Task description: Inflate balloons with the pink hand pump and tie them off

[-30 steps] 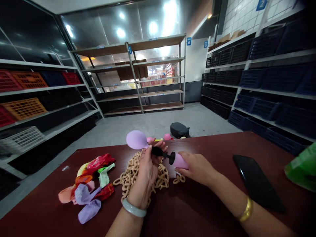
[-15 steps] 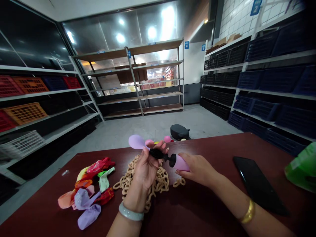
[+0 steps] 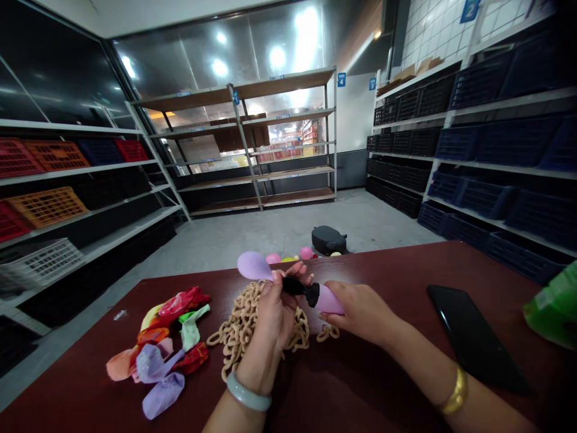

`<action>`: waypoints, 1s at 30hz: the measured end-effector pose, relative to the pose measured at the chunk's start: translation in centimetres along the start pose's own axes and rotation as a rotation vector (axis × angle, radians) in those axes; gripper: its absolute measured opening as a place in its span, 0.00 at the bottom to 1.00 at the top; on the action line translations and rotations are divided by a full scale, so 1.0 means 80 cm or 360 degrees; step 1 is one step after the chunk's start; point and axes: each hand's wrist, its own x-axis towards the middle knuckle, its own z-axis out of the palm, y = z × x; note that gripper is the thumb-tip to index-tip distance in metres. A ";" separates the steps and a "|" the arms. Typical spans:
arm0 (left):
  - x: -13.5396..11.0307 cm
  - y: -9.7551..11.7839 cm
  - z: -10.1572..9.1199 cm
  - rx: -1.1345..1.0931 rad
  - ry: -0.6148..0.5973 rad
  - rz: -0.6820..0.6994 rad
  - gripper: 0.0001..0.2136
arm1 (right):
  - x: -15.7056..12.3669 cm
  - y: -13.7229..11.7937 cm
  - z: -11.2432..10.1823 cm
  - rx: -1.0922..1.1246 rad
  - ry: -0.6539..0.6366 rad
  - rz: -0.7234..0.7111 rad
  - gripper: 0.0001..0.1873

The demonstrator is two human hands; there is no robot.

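A small, partly inflated purple balloon (image 3: 253,266) sits on the black nozzle end of a hand balloon pump (image 3: 330,299). With thumb and fingers, my left hand (image 3: 276,310) pinches the balloon's neck and holds the pump's black end, some of its fingertips spread behind. My right hand (image 3: 360,310) is wrapped round the pump's purple body. The pump lies nearly level above the table, its black parts pushed close together. Beneath my left hand is a heap of tan, ring-like loops (image 3: 243,322), and a few loose loops (image 3: 328,332) lie under the pump.
Uninflated balloons (image 3: 162,346) in several colours lie on the dark red table (image 3: 374,391) at left. A black tablet-like slab (image 3: 473,337) and a green bag (image 3: 552,310) are at right. Past the table edge are inflated balloons (image 3: 306,253) and a dark bag (image 3: 329,239) on the floor.
My left hand has moved right with the balloon and the pump's nozzle end. The black shaft that showed between the pump's parts has closed up; my right hand has hardly moved.
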 end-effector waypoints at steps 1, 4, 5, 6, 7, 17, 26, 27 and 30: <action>-0.001 -0.006 0.000 0.0000 0.0022 0.0004 0.09 | 0.000 -0.002 0.002 0.0004 0.0004 0.0003 0.22; 0.000 -0.016 -0.001 -0.0033 0.0029 0.0033 0.09 | 0.000 -0.006 0.007 0.0034 -0.0004 0.0003 0.20; 0.001 -0.015 -0.002 -0.0043 0.0021 0.0052 0.10 | 0.000 -0.007 0.008 0.0049 -0.0013 0.0001 0.20; 0.003 -0.012 -0.004 -0.0052 0.0018 0.0075 0.10 | 0.001 -0.007 0.009 0.0064 -0.0019 -0.0001 0.20; 0.006 -0.007 -0.005 -0.0055 0.0024 0.0102 0.10 | 0.001 -0.006 0.009 0.0078 -0.0023 -0.0004 0.21; 0.032 0.078 -0.031 -0.0052 0.0097 0.0446 0.11 | 0.000 0.014 0.005 0.0108 -0.0003 -0.0058 0.23; 0.020 0.023 -0.016 -0.0017 0.0178 0.0422 0.12 | -0.004 0.009 0.009 0.0011 -0.0032 -0.0066 0.24; 0.017 0.012 -0.012 -0.0017 0.0170 0.0368 0.12 | -0.005 0.007 0.008 0.0013 -0.0036 -0.0056 0.24; 0.007 -0.017 -0.002 -0.0025 0.0153 0.0224 0.11 | -0.004 -0.002 0.007 0.0028 -0.0038 -0.0005 0.23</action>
